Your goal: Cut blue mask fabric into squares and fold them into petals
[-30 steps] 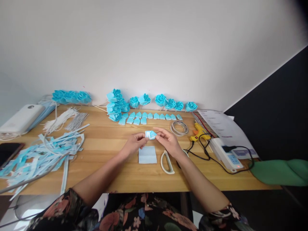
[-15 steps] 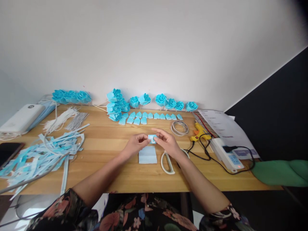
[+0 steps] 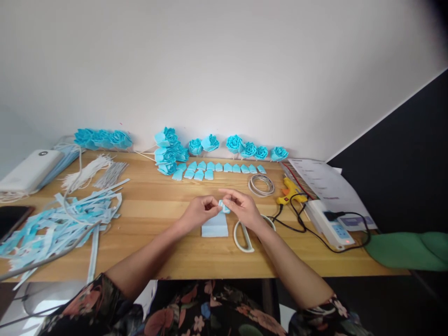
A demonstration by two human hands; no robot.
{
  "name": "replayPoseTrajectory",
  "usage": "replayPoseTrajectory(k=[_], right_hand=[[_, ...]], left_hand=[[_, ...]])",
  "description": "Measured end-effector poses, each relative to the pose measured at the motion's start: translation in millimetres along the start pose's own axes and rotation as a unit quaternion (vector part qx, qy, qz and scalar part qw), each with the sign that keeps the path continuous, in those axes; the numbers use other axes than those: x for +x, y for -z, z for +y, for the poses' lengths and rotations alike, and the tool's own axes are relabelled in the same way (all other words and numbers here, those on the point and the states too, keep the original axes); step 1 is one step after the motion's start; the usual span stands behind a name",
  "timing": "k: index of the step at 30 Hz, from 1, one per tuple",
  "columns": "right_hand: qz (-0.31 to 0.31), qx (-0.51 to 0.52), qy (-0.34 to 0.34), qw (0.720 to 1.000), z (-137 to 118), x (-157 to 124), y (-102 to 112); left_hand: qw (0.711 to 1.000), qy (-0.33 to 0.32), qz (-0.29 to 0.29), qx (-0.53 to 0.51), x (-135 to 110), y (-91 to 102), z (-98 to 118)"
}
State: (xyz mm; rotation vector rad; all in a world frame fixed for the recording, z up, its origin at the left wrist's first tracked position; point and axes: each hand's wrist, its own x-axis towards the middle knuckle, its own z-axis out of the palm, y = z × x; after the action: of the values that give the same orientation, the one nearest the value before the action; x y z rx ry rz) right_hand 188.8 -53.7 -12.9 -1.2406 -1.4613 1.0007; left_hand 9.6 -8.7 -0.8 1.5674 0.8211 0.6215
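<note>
Between my fingertips is a small light-blue folded piece, partly covered by both hands. My left hand is closed in a pinch at the piece's left side. From the right, my right hand pinches it with thumb and fingers, the index finger reaching out above. Just below on the table lies a pale blue creased square sheet. White scissors handles show under my right wrist; the blades are hidden.
Rows of cut blue petals and blue fabric flowers line the wall side. A tape roll, yellow glue gun and power strip are at right. Blue strips, a phone and white power bank are at left.
The small blue piece, earlier held flatter with a white pattern showing, is now narrower and more covered by my fingers. My hands have moved closer together.
</note>
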Motion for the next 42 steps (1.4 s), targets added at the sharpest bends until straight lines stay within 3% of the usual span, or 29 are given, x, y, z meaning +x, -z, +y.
replayPoseTrajectory(k=[9,18,25,42], right_hand=[[-0.033,0.029,-0.012,0.999,-0.2,0.6,-1.0],[-0.010,0.001,-0.002,1.000,-1.4,0.3,2.3],[-0.017,0.049,-0.015,0.999,-1.1,1.3,3.1],[-0.033,-0.020,0.003,0.999,-3.3,0.9,2.4]], left_hand=[[1.000,0.004,-0.010,0.018,-0.6,-1.9,-3.3],[0.999,-0.019,-0.030,0.027,-1.5,-0.8,-1.4],[1.000,0.000,-0.017,0.015,-2.0,-0.1,-0.3],[0.999,-0.029,-0.036,-0.018,0.5,4.3,-2.8]])
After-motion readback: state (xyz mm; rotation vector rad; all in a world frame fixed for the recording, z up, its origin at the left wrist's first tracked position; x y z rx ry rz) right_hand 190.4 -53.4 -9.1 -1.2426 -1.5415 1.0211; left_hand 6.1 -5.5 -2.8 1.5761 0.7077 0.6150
